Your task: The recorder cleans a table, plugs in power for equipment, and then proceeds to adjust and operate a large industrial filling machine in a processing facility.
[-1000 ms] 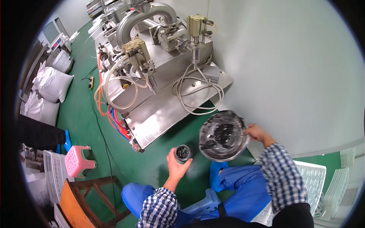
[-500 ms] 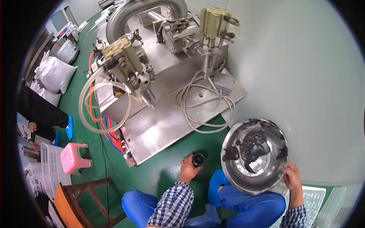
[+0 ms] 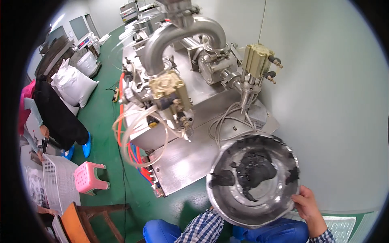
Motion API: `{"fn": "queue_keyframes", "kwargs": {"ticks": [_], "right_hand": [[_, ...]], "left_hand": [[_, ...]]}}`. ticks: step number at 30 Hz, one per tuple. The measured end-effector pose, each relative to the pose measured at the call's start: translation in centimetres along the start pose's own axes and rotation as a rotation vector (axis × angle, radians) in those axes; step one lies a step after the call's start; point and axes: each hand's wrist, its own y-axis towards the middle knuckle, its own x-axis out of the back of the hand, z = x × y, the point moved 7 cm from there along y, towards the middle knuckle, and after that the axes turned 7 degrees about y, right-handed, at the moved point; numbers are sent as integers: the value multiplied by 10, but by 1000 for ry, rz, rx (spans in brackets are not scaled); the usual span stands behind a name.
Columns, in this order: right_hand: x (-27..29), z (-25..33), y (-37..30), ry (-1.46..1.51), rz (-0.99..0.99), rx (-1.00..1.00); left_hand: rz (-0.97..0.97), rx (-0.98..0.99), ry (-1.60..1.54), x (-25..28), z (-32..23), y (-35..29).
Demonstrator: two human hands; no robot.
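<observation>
A wide steel bowl is tilted toward me above my lap, with a glossy black paste smeared over its bottom and along parts of its wall. My right hand grips its right rim, thumb on the inner side. My left forearm in a checked sleeve reaches up to the bowl's lower left edge. The left hand itself is hidden behind the bowl, so its fingers and whatever they hold do not show.
A steel filling machine with two nozzles and looped hoses stands ahead. At left are a pink stool, a white plastic basket, a wooden chair, white sacks and another person. A pale wall rises at right.
The bowl has come left and nearer the machine's base, with my right hand still on its rim. My left hand, earlier at a small dark cup near the floor, is now covered. The view has shifted.
</observation>
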Motion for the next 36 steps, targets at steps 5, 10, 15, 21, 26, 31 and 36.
{"fn": "queue_keyframes", "kwargs": {"ticks": [5, 10, 15, 21, 26, 31, 36], "right_hand": [[-75, -18, 12, 40, 210, -96], [-110, -42, 30, 51, 298, -86], [-136, -57, 31, 34, 303, -84], [-161, -71, 25, 8, 326, -93], [-161, -61, 31, -179, 401, -55], [-119, -25, 81, -465, 398, 382], [-76, 78, 162, -835, -185, 684]], "left_hand": [[252, -37, -90, -9, 46, -104], [403, -139, -325, 28, 5, -199], [302, -229, -656, 87, 2, -265], [-26, -281, -1079, 117, -15, -274], [-147, -151, -1069, 118, -26, -254], [-194, -122, -1110, 142, -13, -250], [-198, -124, -1148, 154, -8, -258]]}}
